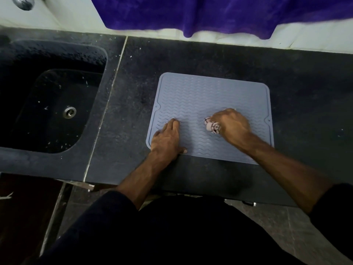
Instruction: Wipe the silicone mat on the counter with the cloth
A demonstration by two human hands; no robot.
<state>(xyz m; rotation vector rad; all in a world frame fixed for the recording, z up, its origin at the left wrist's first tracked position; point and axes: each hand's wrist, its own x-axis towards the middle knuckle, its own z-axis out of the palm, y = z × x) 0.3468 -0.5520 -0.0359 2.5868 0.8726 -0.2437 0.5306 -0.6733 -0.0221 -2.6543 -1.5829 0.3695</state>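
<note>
- Both hands are on the silicone mat (206, 104): the left hand (168, 137) lies flat near the mat's near-left corner, fingers straight and pressing down, thumb along the near edge, seemingly pinning the mat in place.
- Left of the mat, a dark sink (49, 104) is sunk into the tabletop (133, 104); a purple towel (219, 14) hangs over the wall behind. Neither looks involved in the job.
- Grey-blue with wavy ridges, the mat lies flat on the tabletop, well right of the sink and close to the near edge.
- Right of centre on the mat, the right hand (232, 125) is curled round a bunched patterned cloth (212, 126), holding it against the ridges; only a small wad shows beside the knuckles.
- Judged from this, wiping is under way, mid-mat. No wet streak or dirt is visible, so which areas are already wiped cannot be told.
- Likely left: the far half and the patch under the left hand.
</note>
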